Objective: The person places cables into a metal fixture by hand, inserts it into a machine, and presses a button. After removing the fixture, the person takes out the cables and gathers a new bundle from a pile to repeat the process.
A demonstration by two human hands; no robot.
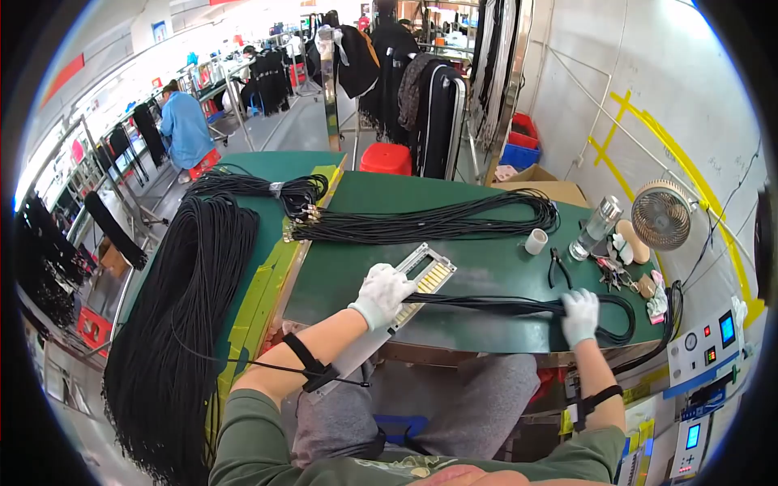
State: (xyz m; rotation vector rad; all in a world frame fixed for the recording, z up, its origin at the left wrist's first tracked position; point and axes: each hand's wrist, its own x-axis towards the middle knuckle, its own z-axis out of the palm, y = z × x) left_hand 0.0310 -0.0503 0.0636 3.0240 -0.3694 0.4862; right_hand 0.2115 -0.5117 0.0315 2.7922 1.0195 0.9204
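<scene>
A bundle of thin black cables point(494, 304) runs across the near part of the green table, its looped end at the right. My left hand point(386, 295), in a white glove, is closed around the bundle's left end. That hand is over a metal fixture point(438, 275) lined with a row of gold-coloured pieces. At the right, my white-gloved right hand point(581, 316) grips the same bundle just before its loop. The cable ends under my left fingers are hidden. Black straps circle both forearms.
Another cable bundle point(421, 225) lies farther back. A large heap of cables point(182, 316) covers the left side. Pliers point(557, 269), a white cup point(536, 241), a clear bottle point(596, 228) and a small fan point(660, 214) stand or lie at right. A person in blue point(188, 130) sits far left.
</scene>
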